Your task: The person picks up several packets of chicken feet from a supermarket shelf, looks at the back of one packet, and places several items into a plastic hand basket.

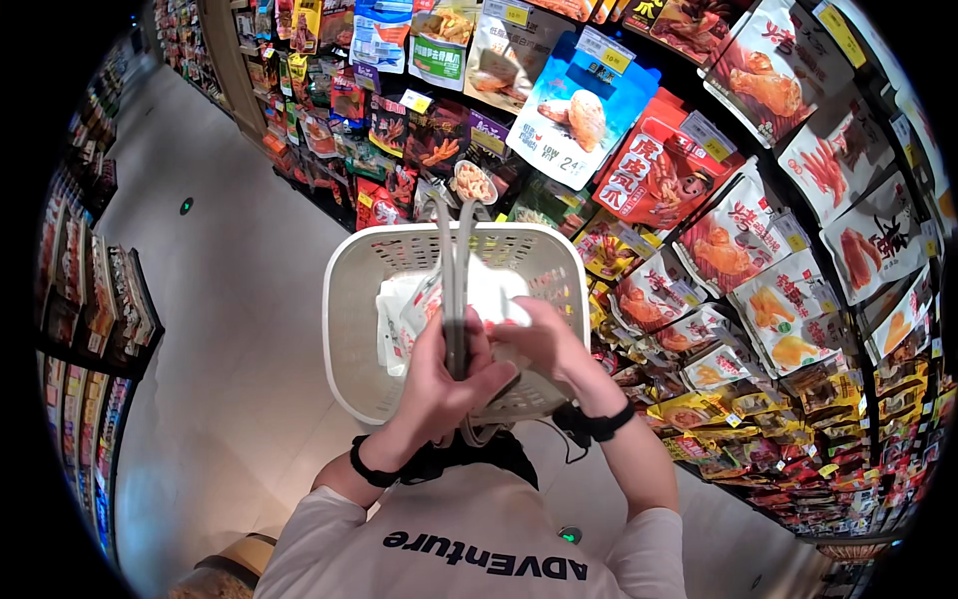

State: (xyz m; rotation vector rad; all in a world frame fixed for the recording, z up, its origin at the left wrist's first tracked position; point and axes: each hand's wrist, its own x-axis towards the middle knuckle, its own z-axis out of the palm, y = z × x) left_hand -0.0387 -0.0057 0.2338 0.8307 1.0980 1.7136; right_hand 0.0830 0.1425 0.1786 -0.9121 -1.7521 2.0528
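A cream plastic shopping basket (343, 329) with slotted walls is in front of my body. Its two grey handles (453, 277) stand raised and close together, and my left hand (445, 382) is wrapped around them. Inside lie white food packets with red print (423, 303), partly hidden by the handles and my hands. My right hand (550, 341) is over the basket's right half, its fingers at the edge of a bright white packet (498, 288). Blur and overlap hide how firmly those fingers hold it. Both wrists wear black bands.
Shelves of packaged snacks curve along the right, including a blue-and-white pouch (580, 112) and a red pouch (666, 165) just beyond the basket. Price tags (606, 51) hang before them. Another shelf unit (90, 292) stands left across the grey floor (224, 314). A rounded display (232, 565) is at lower left.
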